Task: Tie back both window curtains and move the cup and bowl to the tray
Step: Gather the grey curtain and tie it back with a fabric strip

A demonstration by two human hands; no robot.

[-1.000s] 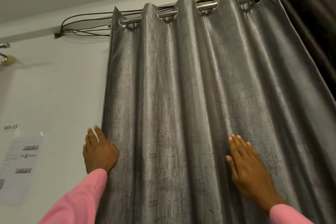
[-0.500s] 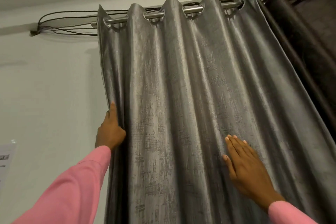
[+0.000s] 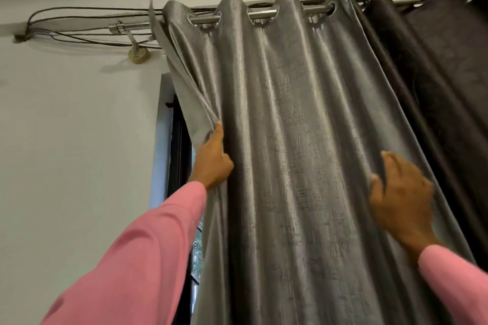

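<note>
The person is on the first part of the job: gathering the grey curtain (image 3: 290,140) before it gets tied back. The left hand (image 3: 212,159) grips the curtain's outer edge, fingers curled round the hem and thumb up along it, and the edge stands clear of the window frame (image 3: 177,140), so a strip of glass shows. The right hand (image 3: 401,198), a bit blurred, looks to pinch a fold between thumb and curled fingers. As I see it, the next move is to bunch the panel toward the dark curtain (image 3: 435,87) and find a tie; none is in view, nor the cup, bowl or tray.

The cloth is heavy, with a satin sheen and a crosshatch weave. It falls in deep rounded pleats from metal eyelets on a steel rod (image 3: 264,14).
</note>
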